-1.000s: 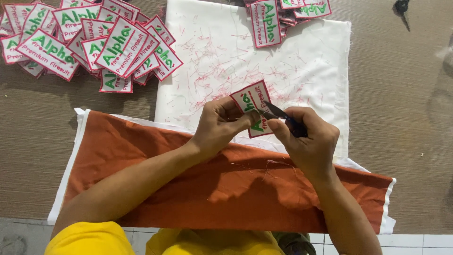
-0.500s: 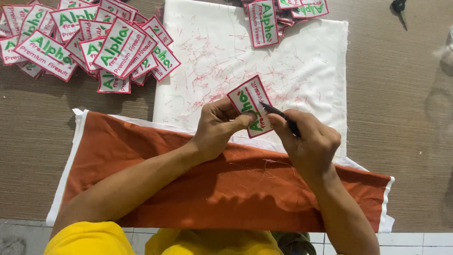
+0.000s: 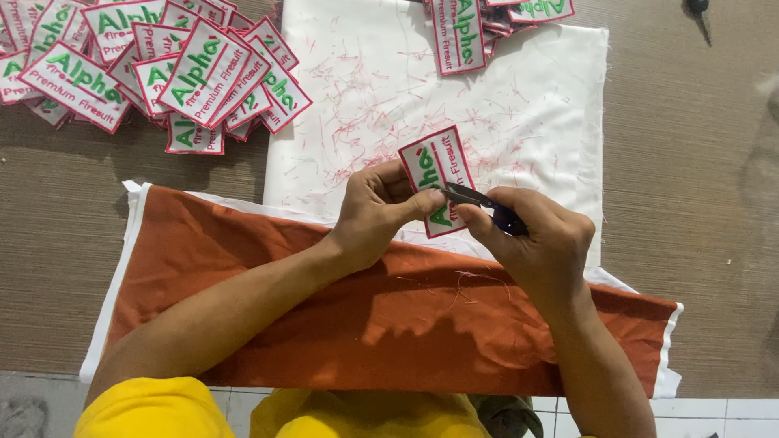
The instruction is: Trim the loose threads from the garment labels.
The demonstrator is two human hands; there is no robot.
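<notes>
My left hand (image 3: 375, 212) pinches a rectangular white embroidered patch (image 3: 436, 170) with a red border and green lettering, held upright over a white cloth (image 3: 535, 105). My right hand (image 3: 535, 239) grips small dark thread snips (image 3: 479, 204), their blades touching the patch's lower edge beside my left thumb. Both hands hover above an orange-brown cloth (image 3: 324, 300) spread across the table's near side. Red thread trimmings (image 3: 357, 122) are scattered over the white cloth.
A heap of matching patches (image 3: 162, 73) lies at the far left on the brown woven tabletop (image 3: 714, 203). A smaller stack of patches (image 3: 479, 24) sits at the top middle. A dark tool (image 3: 699, 10) lies at the top right corner.
The patch has been turned a little in my left hand, and the snips' blades have shifted along its lower edge. Both hands stay in the same spot.
</notes>
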